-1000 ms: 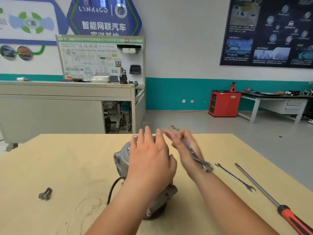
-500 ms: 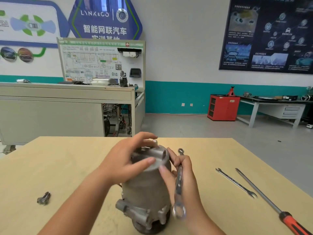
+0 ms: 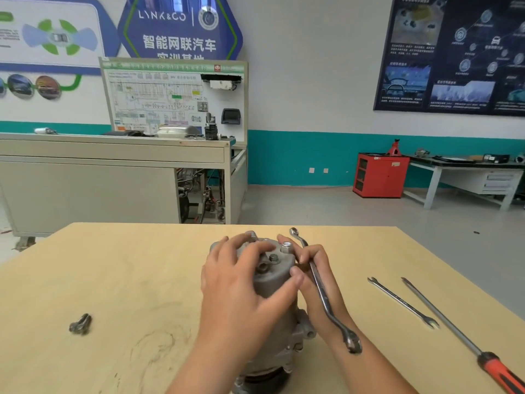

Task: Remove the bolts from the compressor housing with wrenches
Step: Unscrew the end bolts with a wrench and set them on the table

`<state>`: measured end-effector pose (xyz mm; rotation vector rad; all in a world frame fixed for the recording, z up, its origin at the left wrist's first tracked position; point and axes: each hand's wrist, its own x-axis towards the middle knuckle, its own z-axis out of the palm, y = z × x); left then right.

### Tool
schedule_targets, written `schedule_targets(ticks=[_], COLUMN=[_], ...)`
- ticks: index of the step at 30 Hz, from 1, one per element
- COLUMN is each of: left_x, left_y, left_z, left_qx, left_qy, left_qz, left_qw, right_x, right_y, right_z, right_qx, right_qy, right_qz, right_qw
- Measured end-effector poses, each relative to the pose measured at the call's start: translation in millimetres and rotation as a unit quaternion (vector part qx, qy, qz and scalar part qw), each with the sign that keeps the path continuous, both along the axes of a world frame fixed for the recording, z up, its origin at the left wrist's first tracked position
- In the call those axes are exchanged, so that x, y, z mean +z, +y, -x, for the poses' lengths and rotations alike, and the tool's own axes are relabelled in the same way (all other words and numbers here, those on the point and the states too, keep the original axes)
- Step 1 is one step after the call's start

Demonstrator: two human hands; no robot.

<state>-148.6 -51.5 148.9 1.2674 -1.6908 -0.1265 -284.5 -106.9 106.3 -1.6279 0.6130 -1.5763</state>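
Currently upright on pale wooden table: grey cast-metal cylindrical compressor housing, judged heavy, rigid, smooth-sided, best grasped round the barrel; left hand clasps its top from 9 o'clock; right hand, at 3 o'clock, grips silver offset ring wrench.

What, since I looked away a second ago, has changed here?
The compressor was raised from lying on the table to standing on end, bolts up; the left hand now grips its top. The right hand, holding the wrench throughout, moved against its side. The spare wrench, screwdriver and small metal part stayed put.
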Motion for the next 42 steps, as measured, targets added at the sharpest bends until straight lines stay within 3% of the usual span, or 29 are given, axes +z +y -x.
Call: schedule_targets(ticks=[4,10,14,18,21,24,30,33,38,42], left_x=[-3.7,1.6,3.8,-6.9,-8.7,1.7,27.8,31.3,28.4,22.0], left_y=[-13.6,-47.5,-61.4,-62.8,-55.8,-46.5,-17.2,-14.3,-26.9,-27.8], left_z=[-6.0,-38.9,-45.0,-44.6,-41.3,-37.9,-29.4,-24.1,-17.0,-13.4], left_qx=[-0.051,-0.267,-0.306,-0.290,-0.273,-0.236,-0.183,-0.146,-0.089,-0.087], left_qy=[0.047,0.175,0.212,0.305,0.304,0.275,0.052,-0.077,-0.232,-0.205], left_qz=[0.055,-0.036,-0.063,-0.106,-0.143,-0.120,0.012,0.038,-0.008,0.025], left_qw=[0.996,0.947,0.926,0.901,0.901,0.924,0.982,0.985,0.969,0.975], right_x=[-6.0,-16.3,-8.8,9.5,20.5,23.7,30.0,35.1,47.8,62.8], right_y=[8.8,54.1,86.4,95.6,91.2,82.2,72.9,77.9,88.3,91.0], right_z=[-10.4,-23.9,-19.8,1.0,10.3,17.0,25.7,31.4,32.7,29.2], right_qx=[-0.004,-0.170,-0.244,-0.186,-0.164,-0.155,-0.149,-0.173,-0.224,-0.233], right_qy=[-0.033,0.031,0.093,0.032,-0.067,-0.142,-0.082,-0.021,0.104,0.199], right_qz=[0.000,0.071,0.082,0.045,0.007,-0.036,0.019,0.039,0.022,0.063], right_qw=[0.999,0.982,0.962,0.981,0.984,0.977,0.985,0.984,0.969,0.950])
